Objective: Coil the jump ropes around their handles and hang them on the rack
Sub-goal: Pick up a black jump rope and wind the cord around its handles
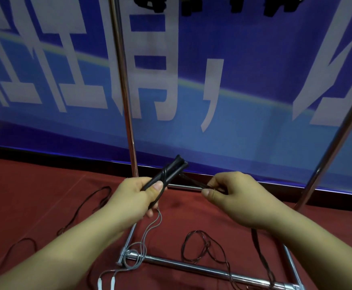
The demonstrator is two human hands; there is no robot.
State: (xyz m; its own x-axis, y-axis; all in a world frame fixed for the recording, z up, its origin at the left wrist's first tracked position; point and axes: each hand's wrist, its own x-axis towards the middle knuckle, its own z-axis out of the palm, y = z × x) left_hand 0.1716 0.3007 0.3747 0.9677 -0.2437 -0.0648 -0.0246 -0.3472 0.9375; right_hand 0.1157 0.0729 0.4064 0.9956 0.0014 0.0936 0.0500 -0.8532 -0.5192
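Note:
My left hand grips two black jump rope handles held together, pointing up and to the right, with one turn of black rope around them. My right hand pinches the black rope, which runs taut from the handles to my fingers. The rest of this rope hangs down below my right wrist to the floor. The chrome rack's left pole rises just behind my hands. Coiled black ropes hang at the top edge of the view.
The rack's base bars lie on the red carpet below my arms, its right pole slanting up. A grey rope with white handles lies near the base; loose black ropes lie on the left and centre. A blue banner stands behind.

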